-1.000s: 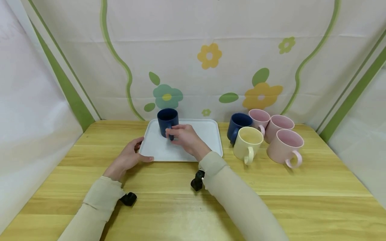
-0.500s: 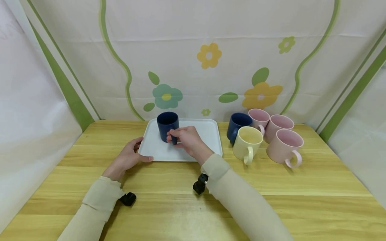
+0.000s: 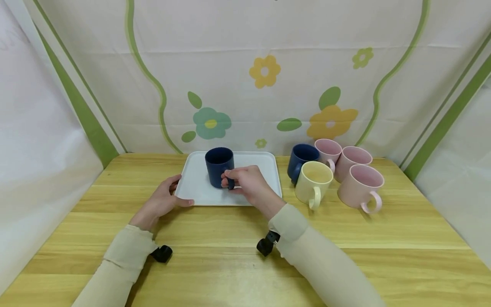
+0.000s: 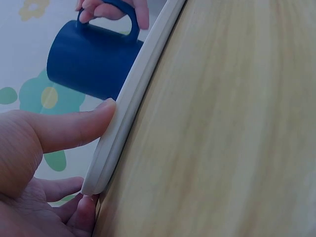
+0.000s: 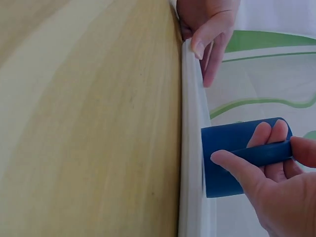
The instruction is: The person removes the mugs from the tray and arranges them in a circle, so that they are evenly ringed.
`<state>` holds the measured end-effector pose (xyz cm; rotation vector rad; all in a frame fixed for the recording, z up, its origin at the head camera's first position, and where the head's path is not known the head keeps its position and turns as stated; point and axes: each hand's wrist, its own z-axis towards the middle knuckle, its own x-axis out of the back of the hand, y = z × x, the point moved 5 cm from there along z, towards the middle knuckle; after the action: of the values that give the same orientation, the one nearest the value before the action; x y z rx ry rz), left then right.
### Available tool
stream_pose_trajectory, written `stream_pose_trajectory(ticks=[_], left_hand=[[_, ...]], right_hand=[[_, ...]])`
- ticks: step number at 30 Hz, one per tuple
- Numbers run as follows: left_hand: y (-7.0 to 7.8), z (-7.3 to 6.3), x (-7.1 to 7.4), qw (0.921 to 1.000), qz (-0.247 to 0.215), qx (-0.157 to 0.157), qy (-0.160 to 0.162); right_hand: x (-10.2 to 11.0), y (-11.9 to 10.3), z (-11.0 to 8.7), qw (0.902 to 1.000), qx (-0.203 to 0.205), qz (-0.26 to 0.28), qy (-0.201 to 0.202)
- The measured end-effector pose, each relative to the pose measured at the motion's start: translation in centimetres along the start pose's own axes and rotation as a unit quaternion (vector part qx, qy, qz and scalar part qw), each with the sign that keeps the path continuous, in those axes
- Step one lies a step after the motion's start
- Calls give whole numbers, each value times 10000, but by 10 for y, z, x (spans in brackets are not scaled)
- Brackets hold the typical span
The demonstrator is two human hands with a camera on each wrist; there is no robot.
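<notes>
A white rectangular tray lies on the wooden table. My left hand holds its front left corner, the thumb along the front rim and the fingers at the left side. Within the tray, left of its middle, is a dark blue mug, upright. My right hand grips this mug by the handle, thumb and fingers around it. In the right wrist view the base of the mug meets the tray or is very close to it; the near rim hides the exact contact.
To the right of the tray stand another dark blue mug, a pale yellow mug and three pink mugs, close together. A white curtain with printed flowers hangs behind the table.
My right hand has moved the dark blue mug toward me and slightly to the right within the tray. My left hand has stayed at the tray's corner.
</notes>
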<state>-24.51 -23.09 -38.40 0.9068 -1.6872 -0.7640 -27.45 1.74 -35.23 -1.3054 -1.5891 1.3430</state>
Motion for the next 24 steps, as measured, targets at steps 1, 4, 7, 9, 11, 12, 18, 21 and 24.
stream_pose_trajectory(ticks=[1,4,7,9,11,12,18,21,24], left_hand=[[-1,0,1,10000,-5,-7,0],[-2,1,1,10000,-36,-13,6],[-3,0,2,10000,-43,6,5],[-2,0,2,10000,-34,4,-9],[-2,-1,1,10000,-19,-14,-23],[-2,-1,1,10000,-13,-36,-30],[0,1,-1,9999,-5,-146,-44],[0,3,-2,9998,-31,-161,-60],[0,3,-2,9998,-6,-185,-71]], right_hand=[[2,-1,-3,10000,13,8,5],[7,-5,-12,10000,70,-10,30],[13,-11,-21,9998,170,-92,53],[18,-15,-27,9996,228,-119,87],[23,-19,-34,9994,292,-143,109],[26,-20,-37,9994,294,-152,136],[44,-29,-56,9988,326,-251,269],[53,-34,-66,9982,450,-256,316],[61,-39,-76,9976,567,-251,294]])
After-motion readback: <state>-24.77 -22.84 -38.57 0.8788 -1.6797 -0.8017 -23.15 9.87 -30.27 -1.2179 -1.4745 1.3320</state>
